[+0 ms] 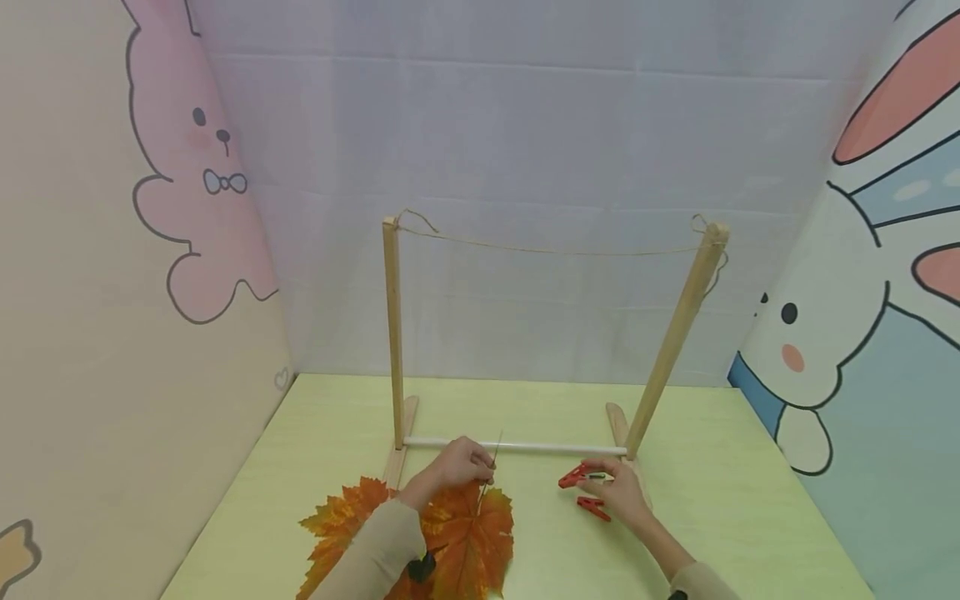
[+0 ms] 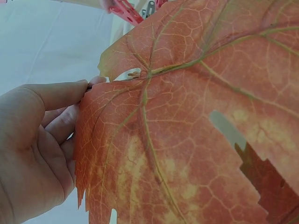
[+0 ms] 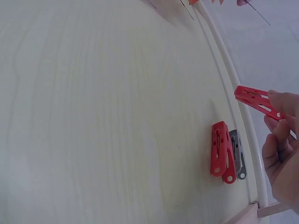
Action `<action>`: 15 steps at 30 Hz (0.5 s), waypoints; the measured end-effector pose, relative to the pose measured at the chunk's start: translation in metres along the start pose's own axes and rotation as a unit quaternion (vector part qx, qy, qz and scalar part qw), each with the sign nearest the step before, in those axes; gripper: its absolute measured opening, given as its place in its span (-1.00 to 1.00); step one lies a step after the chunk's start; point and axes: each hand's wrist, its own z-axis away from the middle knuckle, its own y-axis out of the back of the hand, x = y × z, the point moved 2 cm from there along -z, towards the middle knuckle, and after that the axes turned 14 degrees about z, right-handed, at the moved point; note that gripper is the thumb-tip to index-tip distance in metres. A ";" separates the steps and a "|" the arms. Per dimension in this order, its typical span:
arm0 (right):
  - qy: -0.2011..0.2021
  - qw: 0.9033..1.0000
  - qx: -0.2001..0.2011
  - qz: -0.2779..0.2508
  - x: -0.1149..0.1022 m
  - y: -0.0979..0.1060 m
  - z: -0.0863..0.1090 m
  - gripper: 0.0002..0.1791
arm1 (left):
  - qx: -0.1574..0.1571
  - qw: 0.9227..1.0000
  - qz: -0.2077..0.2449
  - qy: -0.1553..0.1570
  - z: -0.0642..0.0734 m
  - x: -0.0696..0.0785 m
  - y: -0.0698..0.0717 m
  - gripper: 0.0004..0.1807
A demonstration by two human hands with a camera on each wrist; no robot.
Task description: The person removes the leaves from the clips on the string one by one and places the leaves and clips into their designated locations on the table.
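Note:
My left hand [image 1: 459, 463] pinches the thin stem of an orange artificial maple leaf [image 1: 474, 546], between thumb and fingertips. In the left wrist view that leaf [image 2: 187, 93] fills most of the picture, its veins meeting near my fingertips. Another orange leaf [image 1: 333, 521] lies further left, partly behind my sleeve. My right hand [image 1: 621, 493] holds a red clothespin [image 3: 252, 99] by one end, just above the table. Below it, a second red clothespin [image 3: 221, 151] lies on the table beside a grey clothespin [image 3: 238, 156].
A wooden rack stands behind my hands: a left post [image 1: 394, 333], a leaning right post [image 1: 675, 342] and a white rod [image 1: 525, 447] low between them. Twine [image 1: 540, 249] runs between the post tops, sagging slightly. Printed walls flank the pale yellow table [image 1: 750, 517].

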 end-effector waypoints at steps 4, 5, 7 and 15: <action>0.000 1.000 0.007 -0.007 0.003 -0.007 0.000 -0.62 | 0.003 1.000 0.002 -0.007 0.002 -0.004 -0.004 -0.83; 0.003 1.000 0.007 -0.012 0.003 -0.009 0.000 -0.62 | 0.004 1.000 0.002 -0.009 0.002 -0.006 -0.004 -0.84; 0.009 1.000 0.006 -0.018 0.005 -0.012 -0.001 -0.61 | 0.006 1.000 0.006 -0.007 0.002 -0.009 -0.005 -0.83; 0.008 1.000 0.010 -0.002 0.006 -0.019 0.003 -0.68 | 0.001 1.000 0.029 -0.006 0.005 -0.013 -0.012 -0.81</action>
